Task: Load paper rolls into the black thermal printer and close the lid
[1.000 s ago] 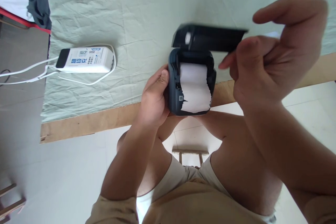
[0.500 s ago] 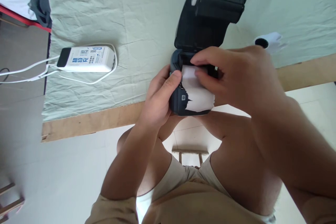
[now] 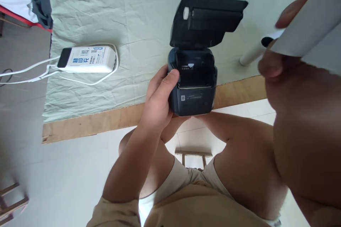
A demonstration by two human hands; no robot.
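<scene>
My left hand (image 3: 161,94) is closed around the left side of a dark portable label printer (image 3: 193,99) at the table's front edge. Its thumb lies along the rim of the paper bay. The printer's black lid (image 3: 206,25) is swung up and back, so the bay shows with no roll inside. At the right edge, close to the camera, my right hand (image 3: 282,64) grips a roll of white paper (image 3: 309,25) between thumb and fingers. Part of that roll runs out of view.
A white power strip (image 3: 90,59) with white cables lies on the green cloth at left. Behind my right hand is another white roll (image 3: 252,55) with a dark end. Dark and white fabric (image 3: 42,3) sits at the upper left. Wooden stools (image 3: 13,205) stand on the floor.
My right hand has lifted the paper roll out of the printer and carried it right, nearer the camera. My left hand still holds the printer, now shifted slightly left.
</scene>
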